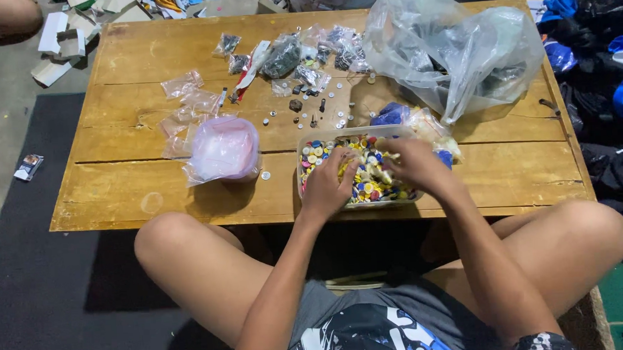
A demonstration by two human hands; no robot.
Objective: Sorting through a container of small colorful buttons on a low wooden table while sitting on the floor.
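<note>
Both hands reach forward into the tray of coloured buttons [315,154]: left hand [330,183] loosely spread, right hand [415,163] curled, grasp unclear

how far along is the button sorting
Done, it seems: several small filled bags lie at the table's far side, and a lidded tub stands left of the tray. In hand: both the left hand and right hand are down in the tray of mixed buttons. Left: the tray looks full, loose bits are scattered on the table, and empty bags wait.
</note>
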